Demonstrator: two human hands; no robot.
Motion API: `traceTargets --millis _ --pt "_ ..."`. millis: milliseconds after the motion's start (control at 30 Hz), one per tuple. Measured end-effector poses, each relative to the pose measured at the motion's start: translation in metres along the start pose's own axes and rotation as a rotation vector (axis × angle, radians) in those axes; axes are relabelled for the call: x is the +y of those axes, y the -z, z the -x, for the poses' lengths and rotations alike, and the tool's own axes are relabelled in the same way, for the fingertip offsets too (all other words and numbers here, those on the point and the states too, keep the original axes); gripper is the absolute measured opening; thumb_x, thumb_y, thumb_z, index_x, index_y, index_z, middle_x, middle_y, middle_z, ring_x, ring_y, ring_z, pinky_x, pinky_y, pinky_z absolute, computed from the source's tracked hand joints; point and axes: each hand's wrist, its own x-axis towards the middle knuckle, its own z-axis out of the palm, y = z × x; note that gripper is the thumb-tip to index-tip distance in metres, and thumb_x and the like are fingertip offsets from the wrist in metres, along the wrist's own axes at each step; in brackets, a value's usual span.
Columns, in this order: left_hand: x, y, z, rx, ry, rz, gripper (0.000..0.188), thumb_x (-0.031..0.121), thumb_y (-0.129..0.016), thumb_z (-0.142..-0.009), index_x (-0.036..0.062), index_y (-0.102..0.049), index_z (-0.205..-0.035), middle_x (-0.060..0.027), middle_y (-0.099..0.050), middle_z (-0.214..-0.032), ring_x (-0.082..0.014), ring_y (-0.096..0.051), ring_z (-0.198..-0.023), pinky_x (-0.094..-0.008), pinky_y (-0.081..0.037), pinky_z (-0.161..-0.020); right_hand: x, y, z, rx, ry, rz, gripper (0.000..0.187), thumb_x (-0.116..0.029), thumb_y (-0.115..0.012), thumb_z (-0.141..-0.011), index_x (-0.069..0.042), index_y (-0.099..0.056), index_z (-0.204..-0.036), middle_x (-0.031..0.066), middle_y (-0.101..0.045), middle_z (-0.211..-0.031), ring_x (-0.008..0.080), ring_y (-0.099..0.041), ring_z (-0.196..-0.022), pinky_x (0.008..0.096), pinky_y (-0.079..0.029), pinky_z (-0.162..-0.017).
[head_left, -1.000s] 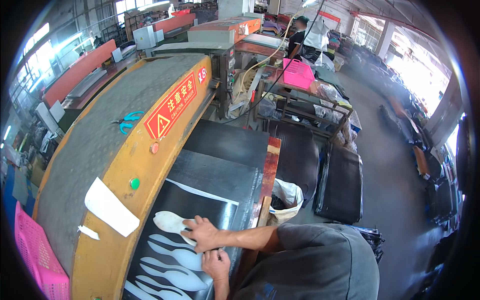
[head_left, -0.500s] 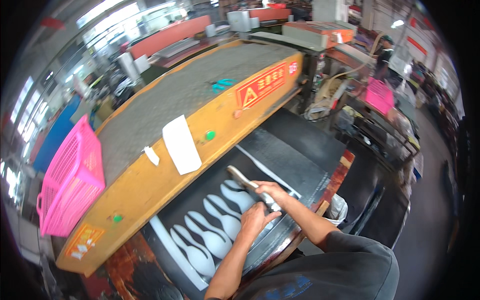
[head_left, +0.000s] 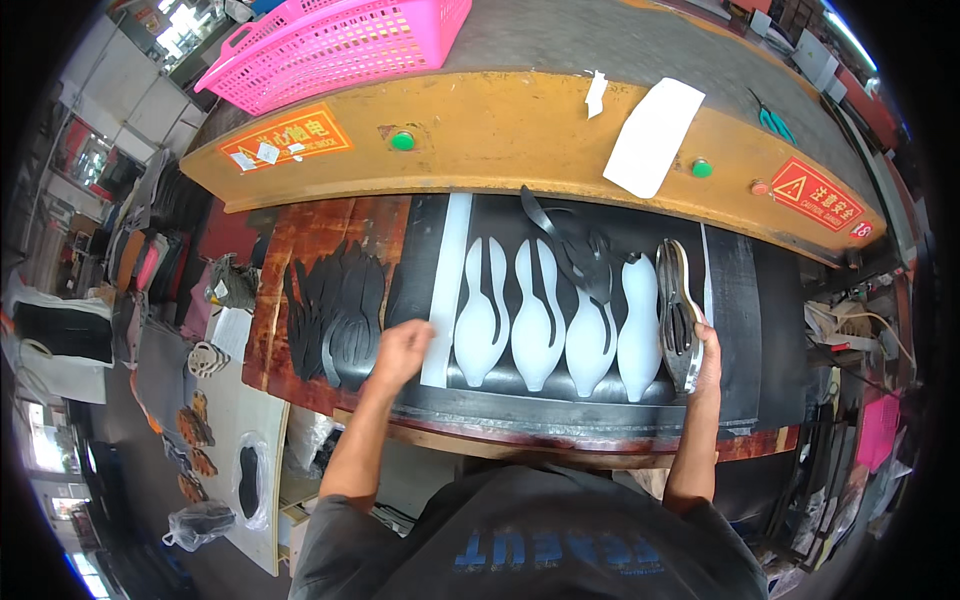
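Observation:
My right hand (head_left: 708,358) grips the edge of a cutting die (head_left: 680,315), a long shoe-part shape with a pale rim and dark inside, at the right end of a row. Several pale shapes of similar outline (head_left: 482,340) show in the black sheet (head_left: 500,222) on the bench. My left hand (head_left: 405,350) is closed in a fist beside the pale strip (head_left: 450,290), with nothing visible in it. Left of it, a pile of black cut pieces (head_left: 350,315) rests on the reddish-brown board (head_left: 270,340). More black cut pieces (head_left: 585,262) overlap the pale shapes' upper ends.
A yellow machine beam (head_left: 480,130) with green buttons spans the bench's far side. On top are a pink basket (head_left: 350,50), a white paper (head_left: 655,135) and teal-handled scissors (head_left: 775,122). At left stands a side table (head_left: 255,410) with bagged items.
The view has swung left. My hands, together at the die before, are now apart: the left is near the black pile, the right holds the die upright at the row's right end.

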Motion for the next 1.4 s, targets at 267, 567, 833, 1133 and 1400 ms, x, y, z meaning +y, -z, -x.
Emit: traceTargets --millis 267,567,833,1133,1400 --pt "0.041 -0.06 0.01 -0.119 0.332 0.278 0.032 0.03 -0.071 -0.106 -0.0016 -0.077 -0.106 -0.0043 -0.071 -0.079 -0.0092 -0.064 -0.063 -0.028 -0.05 -0.055 0.002 0.005 0.0 0.041 0.005 -0.027 0.075 -0.039 -0.083 -0.079 -0.003 -0.063 -0.142 0.0052 -0.07 -0.113 0.0173 -0.069 -0.097 0.0315 -0.058 -0.082" --pt "0.186 -0.21 -0.087 -0.412 0.132 -0.436 0.08 0.075 -0.068 -0.09 -0.0036 -0.079 -0.099 -0.0265 -0.079 -0.103 -0.0451 -0.075 -0.105 -0.0511 -0.058 -0.091 0.009 0.017 -0.001 0.075 -0.023 -0.073 0.068 -0.024 -0.072 -0.084 0.0 -0.062 -0.147 0.0099 -0.074 -0.113 0.0179 -0.072 -0.09 0.0311 -0.06 -0.08" --pt "0.149 -0.244 -0.151 -0.321 -0.091 -0.68 0.058 0.045 -0.058 -0.095 -0.0076 -0.078 -0.106 -0.0342 -0.075 -0.109 -0.0515 -0.072 -0.107 -0.0593 -0.056 -0.096 0.019 0.019 0.001 0.242 0.109 0.007 0.05 -0.016 -0.076 -0.087 -0.003 -0.075 -0.135 0.0074 -0.076 -0.12 0.0172 -0.069 -0.108 0.0321 -0.056 -0.096" --pt "0.102 -0.113 -0.128 -0.129 -0.13 -0.142 0.041 0.016 -0.057 -0.101 -0.0176 -0.066 -0.122 -0.0344 -0.072 -0.115 -0.0413 -0.068 -0.101 -0.0504 -0.053 -0.096 0.006 0.008 0.01 0.176 0.049 0.078 0.066 -0.026 -0.078 -0.081 -0.001 -0.071 -0.141 0.0138 -0.073 -0.129 0.0222 -0.067 -0.116 0.0331 -0.055 -0.1" --pt "0.111 -0.144 -0.053 -0.45 0.072 0.05 0.037 0.02 -0.058 -0.104 -0.0083 -0.071 -0.124 -0.0252 -0.072 -0.114 -0.0326 -0.064 -0.106 -0.0438 -0.051 -0.097 0.008 0.003 0.01 0.25 0.034 0.118 0.067 -0.022 -0.079 -0.079 -0.002 -0.071 -0.143 0.0132 -0.072 -0.13 0.0231 -0.066 -0.119 0.0341 -0.054 -0.101"
